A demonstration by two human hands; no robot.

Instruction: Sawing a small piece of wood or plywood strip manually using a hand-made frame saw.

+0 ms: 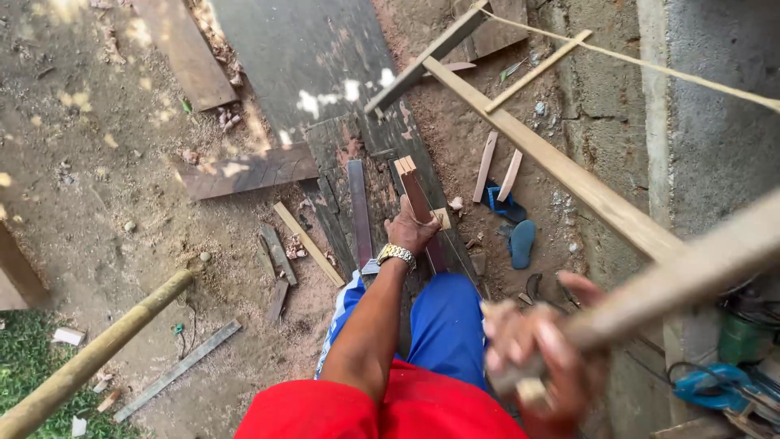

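Note:
My left hand (409, 229), with a metal watch on its wrist, reaches down and grips a short reddish wooden piece (413, 185) that stands on a dark plank (325, 65) on the ground. My right hand (536, 349), close to the camera and blurred, is closed around the end of a long wooden stick (699, 268) that runs up to the right. My blue trousers and red shirt fill the bottom middle.
Wood offcuts (307, 242) lie scattered on the sandy ground. A long light batten (552, 162) crosses diagonally. Blue sandals (520, 242) rest by a concrete wall (699, 122). A bamboo pole (89, 358) lies at the lower left, and a blue power tool (715, 386) at the lower right.

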